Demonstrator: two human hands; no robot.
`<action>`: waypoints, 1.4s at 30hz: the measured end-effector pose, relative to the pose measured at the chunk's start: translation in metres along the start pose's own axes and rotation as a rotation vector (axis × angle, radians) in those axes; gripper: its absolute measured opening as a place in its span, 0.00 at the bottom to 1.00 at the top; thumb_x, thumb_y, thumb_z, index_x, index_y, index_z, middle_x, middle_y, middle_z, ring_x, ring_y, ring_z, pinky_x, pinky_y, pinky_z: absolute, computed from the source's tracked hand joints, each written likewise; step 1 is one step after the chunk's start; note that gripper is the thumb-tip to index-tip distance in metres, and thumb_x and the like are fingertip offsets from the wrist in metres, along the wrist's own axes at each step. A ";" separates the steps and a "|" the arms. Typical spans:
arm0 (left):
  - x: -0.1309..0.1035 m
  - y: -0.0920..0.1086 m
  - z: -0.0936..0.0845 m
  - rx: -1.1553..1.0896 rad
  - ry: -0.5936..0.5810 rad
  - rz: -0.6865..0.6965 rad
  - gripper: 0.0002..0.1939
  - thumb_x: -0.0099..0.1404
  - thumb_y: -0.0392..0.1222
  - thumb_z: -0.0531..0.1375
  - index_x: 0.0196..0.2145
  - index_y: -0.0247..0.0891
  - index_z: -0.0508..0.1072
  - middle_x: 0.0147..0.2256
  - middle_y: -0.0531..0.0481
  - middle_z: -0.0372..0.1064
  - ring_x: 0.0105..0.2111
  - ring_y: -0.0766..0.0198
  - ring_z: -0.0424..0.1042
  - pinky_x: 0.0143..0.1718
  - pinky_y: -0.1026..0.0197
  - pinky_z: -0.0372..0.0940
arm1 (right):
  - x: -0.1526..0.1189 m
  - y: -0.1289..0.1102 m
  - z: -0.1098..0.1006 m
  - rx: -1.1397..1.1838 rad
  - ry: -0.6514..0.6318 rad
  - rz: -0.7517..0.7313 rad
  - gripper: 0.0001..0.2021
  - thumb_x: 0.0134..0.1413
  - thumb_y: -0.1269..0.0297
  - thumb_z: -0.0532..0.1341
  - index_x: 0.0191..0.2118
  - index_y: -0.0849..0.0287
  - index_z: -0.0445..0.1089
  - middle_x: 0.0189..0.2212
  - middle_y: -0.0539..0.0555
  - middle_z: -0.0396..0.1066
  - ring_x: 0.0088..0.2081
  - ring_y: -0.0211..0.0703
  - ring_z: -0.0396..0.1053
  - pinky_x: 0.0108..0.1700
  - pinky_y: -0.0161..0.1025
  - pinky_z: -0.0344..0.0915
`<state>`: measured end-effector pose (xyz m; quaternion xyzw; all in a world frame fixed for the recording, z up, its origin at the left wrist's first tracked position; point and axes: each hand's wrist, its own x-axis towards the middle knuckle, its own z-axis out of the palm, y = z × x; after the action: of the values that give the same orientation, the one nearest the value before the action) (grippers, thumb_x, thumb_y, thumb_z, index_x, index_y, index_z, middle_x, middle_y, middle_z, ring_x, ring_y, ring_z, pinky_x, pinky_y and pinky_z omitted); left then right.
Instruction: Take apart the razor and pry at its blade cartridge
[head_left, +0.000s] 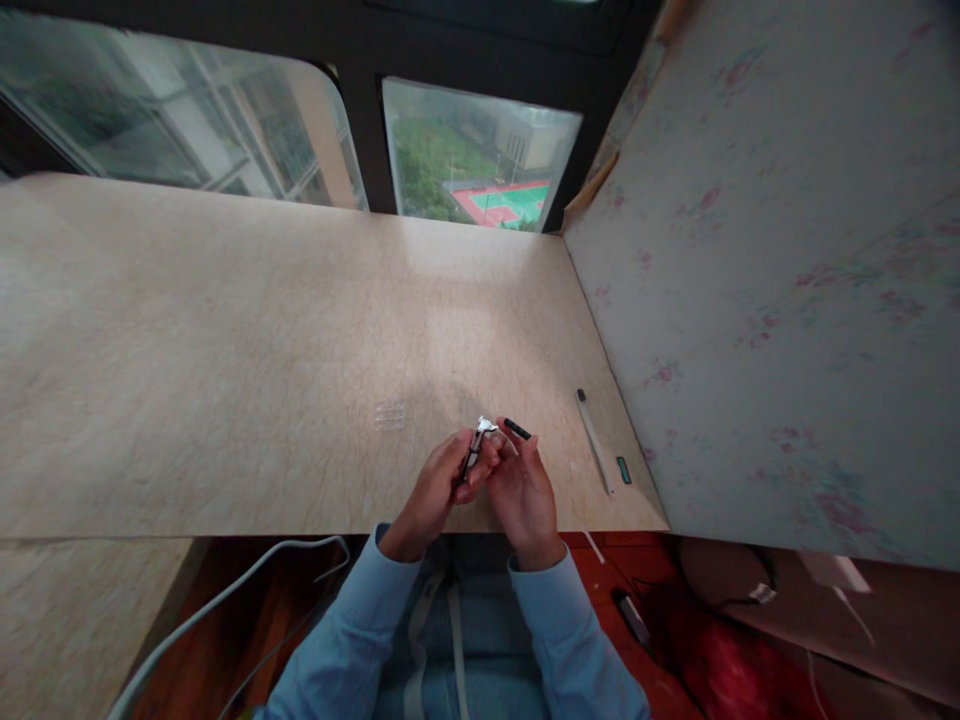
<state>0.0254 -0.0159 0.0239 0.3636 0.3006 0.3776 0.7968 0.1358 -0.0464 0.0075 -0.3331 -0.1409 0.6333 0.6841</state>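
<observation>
My left hand (439,485) is closed round a slim dark tool with a shiny metal head (485,425), which points up and away from me. My right hand (525,495) is beside it, palm turned up, with a short black stick (517,429) held at its fingertips. The fingers of both hands nearly meet near the metal head. A small clear plastic piece with several bars (389,416) lies on the table to the left of my hands.
The pale table (225,350) reaches to the windows. At its right side lie a thin white stick with a dark tip (595,441) and a small dark green piece (624,470). A patterned wall (750,300) bounds the right. A white cable (225,590) hangs below the front edge.
</observation>
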 end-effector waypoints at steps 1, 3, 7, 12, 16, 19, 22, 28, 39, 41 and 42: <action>0.001 0.000 0.000 -0.017 -0.010 -0.016 0.25 0.68 0.61 0.52 0.32 0.33 0.69 0.19 0.58 0.53 0.16 0.75 0.48 0.17 0.68 0.42 | 0.000 0.000 0.000 0.004 -0.004 0.003 0.20 0.53 0.43 0.66 0.44 0.52 0.77 0.29 0.49 0.65 0.30 0.39 0.62 0.36 0.38 0.66; 0.002 -0.001 -0.001 -0.054 -0.019 -0.052 0.25 0.67 0.61 0.53 0.30 0.34 0.68 0.18 0.59 0.51 0.16 0.75 0.47 0.17 0.68 0.42 | 0.000 0.000 0.000 0.011 -0.005 0.001 0.20 0.52 0.43 0.66 0.44 0.52 0.77 0.30 0.49 0.65 0.31 0.39 0.62 0.36 0.38 0.66; 0.003 -0.002 -0.003 -0.075 -0.017 -0.104 0.23 0.66 0.59 0.56 0.27 0.35 0.66 0.17 0.60 0.48 0.15 0.76 0.44 0.17 0.69 0.40 | 0.000 0.000 -0.002 -0.014 0.006 -0.003 0.20 0.53 0.44 0.66 0.44 0.52 0.77 0.32 0.49 0.67 0.31 0.38 0.63 0.37 0.38 0.65; 0.004 -0.003 -0.007 -0.115 -0.052 -0.156 0.23 0.65 0.59 0.57 0.26 0.36 0.64 0.17 0.61 0.45 0.14 0.77 0.41 0.16 0.69 0.37 | -0.001 0.001 -0.003 -0.005 0.015 -0.002 0.20 0.53 0.45 0.66 0.45 0.53 0.78 0.32 0.50 0.67 0.31 0.38 0.63 0.37 0.36 0.65; 0.006 -0.004 -0.008 -0.167 -0.083 -0.169 0.23 0.65 0.60 0.57 0.26 0.36 0.63 0.17 0.62 0.45 0.14 0.77 0.39 0.15 0.70 0.36 | -0.002 0.003 -0.002 -0.048 0.036 -0.028 0.20 0.52 0.45 0.67 0.45 0.52 0.77 0.32 0.50 0.68 0.32 0.39 0.64 0.40 0.38 0.66; 0.006 -0.005 -0.004 -0.145 -0.087 -0.144 0.24 0.65 0.61 0.57 0.26 0.36 0.64 0.17 0.62 0.45 0.14 0.77 0.40 0.16 0.70 0.37 | -0.004 0.004 -0.001 -0.073 0.032 -0.040 0.21 0.52 0.44 0.67 0.46 0.52 0.76 0.30 0.50 0.68 0.31 0.40 0.65 0.41 0.41 0.68; 0.004 -0.005 0.000 -0.074 -0.070 -0.104 0.24 0.65 0.61 0.57 0.27 0.35 0.65 0.17 0.61 0.47 0.14 0.77 0.42 0.16 0.70 0.38 | -0.004 0.004 0.000 -0.055 0.024 -0.041 0.21 0.50 0.45 0.68 0.46 0.51 0.76 0.29 0.49 0.68 0.31 0.41 0.66 0.44 0.42 0.68; 0.000 -0.001 0.007 0.079 -0.050 -0.072 0.25 0.64 0.64 0.56 0.28 0.36 0.65 0.17 0.60 0.48 0.15 0.75 0.44 0.17 0.69 0.39 | -0.006 0.005 -0.002 -0.078 0.050 -0.069 0.23 0.48 0.43 0.68 0.46 0.51 0.76 0.28 0.49 0.69 0.30 0.41 0.66 0.37 0.39 0.69; -0.003 0.007 0.020 0.234 -0.027 0.004 0.27 0.64 0.65 0.55 0.26 0.37 0.65 0.17 0.59 0.49 0.17 0.72 0.47 0.17 0.66 0.42 | -0.008 0.006 -0.003 -0.098 0.068 -0.060 0.24 0.48 0.40 0.67 0.45 0.51 0.77 0.28 0.50 0.69 0.35 0.43 0.69 0.37 0.39 0.69; -0.003 0.007 0.020 0.244 -0.025 0.008 0.27 0.65 0.65 0.55 0.26 0.37 0.66 0.17 0.58 0.50 0.17 0.72 0.47 0.17 0.66 0.42 | -0.009 0.006 -0.003 -0.082 0.069 -0.056 0.24 0.47 0.40 0.67 0.44 0.51 0.78 0.29 0.50 0.70 0.35 0.43 0.69 0.37 0.39 0.69; -0.003 0.007 0.020 0.250 -0.023 0.007 0.27 0.65 0.65 0.55 0.26 0.37 0.66 0.17 0.58 0.50 0.17 0.72 0.48 0.17 0.66 0.42 | -0.009 0.006 -0.003 -0.080 0.066 -0.055 0.23 0.48 0.40 0.67 0.44 0.50 0.78 0.28 0.50 0.70 0.35 0.43 0.69 0.38 0.39 0.70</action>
<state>0.0361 -0.0225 0.0411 0.4654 0.3347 0.3358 0.7474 0.1312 -0.0557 0.0036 -0.3767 -0.1526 0.5968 0.6918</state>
